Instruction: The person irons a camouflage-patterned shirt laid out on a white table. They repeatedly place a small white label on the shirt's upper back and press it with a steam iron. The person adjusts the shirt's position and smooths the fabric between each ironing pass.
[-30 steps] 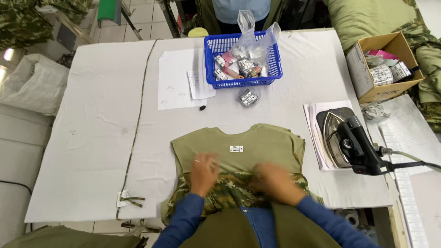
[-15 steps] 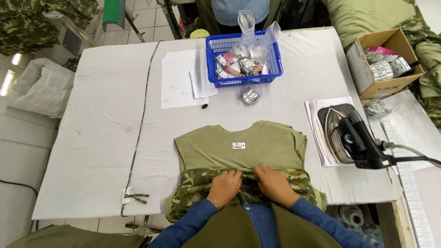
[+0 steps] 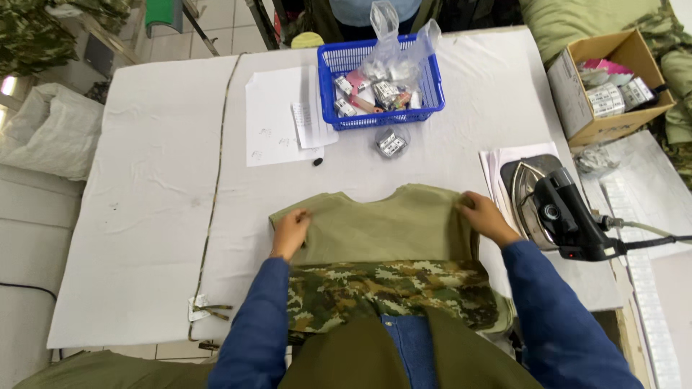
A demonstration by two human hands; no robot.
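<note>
L hand [image 3: 290, 232] pinches the left shoulder edge of the olive garment [image 3: 382, 227], fingers curled on cloth; R hand [image 3: 481, 215] grips the right shoulder edge likewise. Garment lies flat at lower centre of the frame, its camouflage lower part [image 3: 389, 292] hanging toward the table edge. To do it well, I'd judge: keep tension even btwn both hands, shoulders level, no creases. Iron [image 3: 555, 209] sits just right of R hand, so mind it. Blue basket [image 3: 339, 86] sits at upper centre.
</note>
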